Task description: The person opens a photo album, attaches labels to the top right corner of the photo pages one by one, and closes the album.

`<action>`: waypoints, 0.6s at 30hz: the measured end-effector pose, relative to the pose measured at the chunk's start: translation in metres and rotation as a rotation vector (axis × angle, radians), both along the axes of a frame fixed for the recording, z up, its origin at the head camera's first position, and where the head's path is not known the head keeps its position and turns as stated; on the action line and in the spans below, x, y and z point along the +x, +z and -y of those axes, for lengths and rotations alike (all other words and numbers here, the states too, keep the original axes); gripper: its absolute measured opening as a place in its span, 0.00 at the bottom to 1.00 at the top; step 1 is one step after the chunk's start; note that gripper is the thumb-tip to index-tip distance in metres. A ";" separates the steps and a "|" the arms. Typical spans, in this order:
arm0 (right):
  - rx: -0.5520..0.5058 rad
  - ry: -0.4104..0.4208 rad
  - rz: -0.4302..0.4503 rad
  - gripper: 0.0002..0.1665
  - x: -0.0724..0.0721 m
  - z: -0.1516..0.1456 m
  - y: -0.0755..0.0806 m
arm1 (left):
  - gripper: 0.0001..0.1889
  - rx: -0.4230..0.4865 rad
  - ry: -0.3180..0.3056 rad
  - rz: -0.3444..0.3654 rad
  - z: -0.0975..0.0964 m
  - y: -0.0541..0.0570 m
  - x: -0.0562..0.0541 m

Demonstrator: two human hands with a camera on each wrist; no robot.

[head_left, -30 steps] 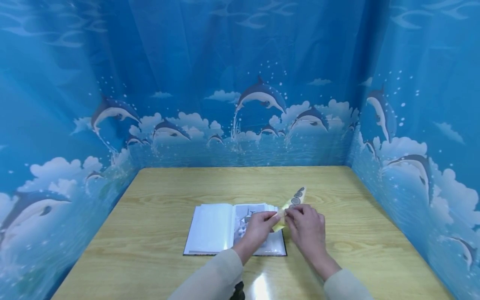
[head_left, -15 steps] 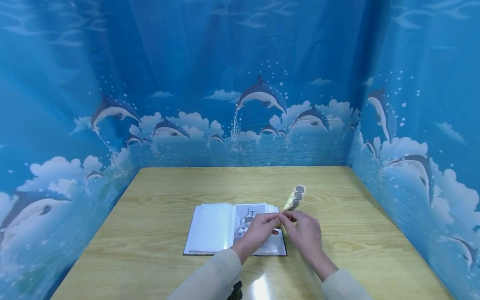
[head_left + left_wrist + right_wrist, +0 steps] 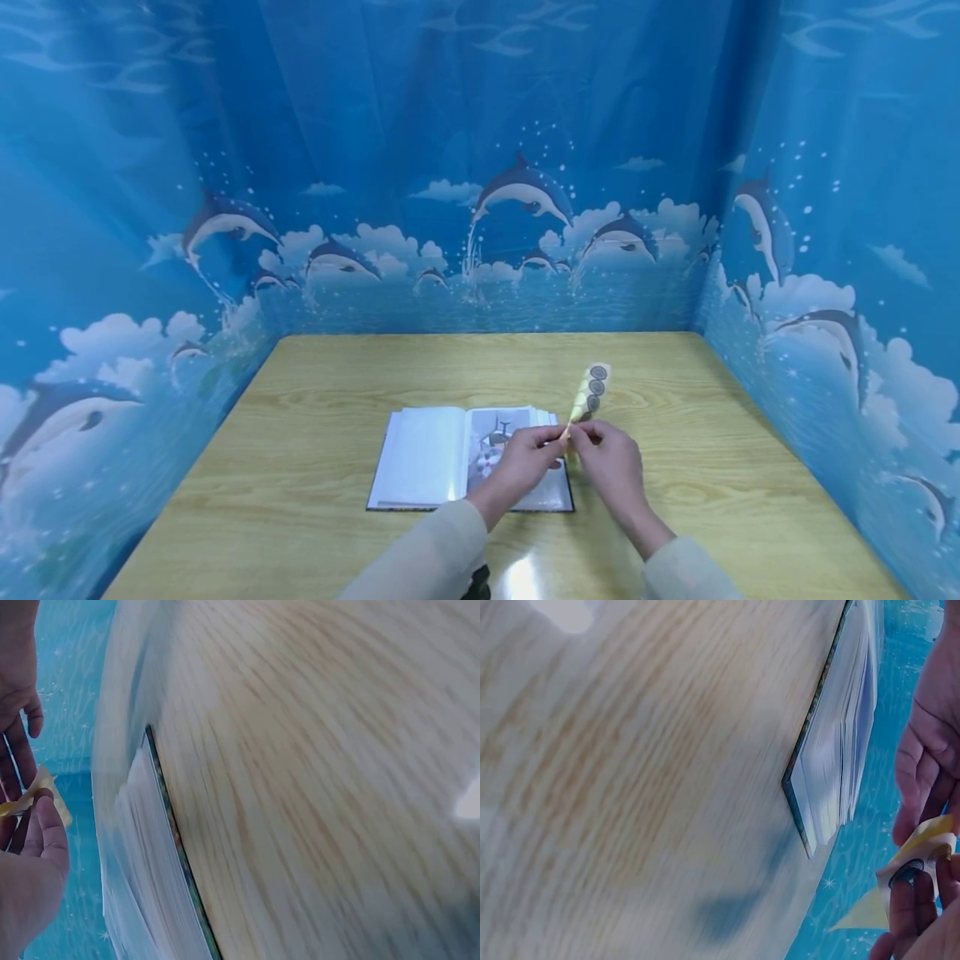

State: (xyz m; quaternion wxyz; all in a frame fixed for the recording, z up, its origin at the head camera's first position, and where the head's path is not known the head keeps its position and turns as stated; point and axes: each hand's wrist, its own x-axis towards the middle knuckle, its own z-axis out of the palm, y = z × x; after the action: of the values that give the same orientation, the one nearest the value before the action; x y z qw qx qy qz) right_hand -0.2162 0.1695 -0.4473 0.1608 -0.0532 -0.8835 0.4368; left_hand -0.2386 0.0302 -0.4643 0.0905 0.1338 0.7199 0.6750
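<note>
A pale yellow strip of round, dark-patterned stickers [image 3: 596, 387] angles up and away from the fingertips of both hands in the head view. My left hand [image 3: 528, 458] pinches its near end between thumb and index finger, over the right page of an open album [image 3: 420, 454]. Right against those fingertips, my right hand [image 3: 611, 462] pinches the same end, just off the album's right edge. In the right wrist view the strip [image 3: 922, 851] bends between the two hands, one dark round sticker at the right fingertips. The fingers hide the strip's near end.
The album lies on a wood-grain table [image 3: 300, 433], its left page blank white and its right page bearing a greyish picture partly covered by the left forearm. A blue dolphin-print curtain [image 3: 420, 167] encloses the table's back and sides.
The right hand has moved slightly left, up to the left fingertips, and its knuckles have turned. The strip's far end has swung more upright, and its stickers face the head camera more fully.
</note>
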 end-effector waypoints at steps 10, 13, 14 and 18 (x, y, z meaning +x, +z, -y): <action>-0.046 -0.010 0.146 0.11 -0.002 -0.020 0.000 | 0.13 0.072 0.131 0.132 -0.017 -0.004 0.001; -0.068 -0.004 0.170 0.13 -0.002 -0.027 0.001 | 0.13 0.058 0.152 0.149 -0.020 -0.005 0.000; -0.080 -0.005 0.176 0.14 -0.002 -0.029 0.002 | 0.12 0.050 0.159 0.146 -0.021 -0.005 0.000; -0.134 -0.036 0.185 0.16 -0.001 -0.038 0.007 | 0.12 0.030 0.183 0.136 -0.023 -0.005 0.000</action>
State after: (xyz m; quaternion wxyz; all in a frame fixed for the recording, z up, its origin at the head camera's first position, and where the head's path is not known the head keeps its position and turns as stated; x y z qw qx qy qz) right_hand -0.2171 0.2072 -0.4402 0.0826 -0.1194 -0.8624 0.4850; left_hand -0.2386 0.0535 -0.4695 0.0750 0.0228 0.7111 0.6987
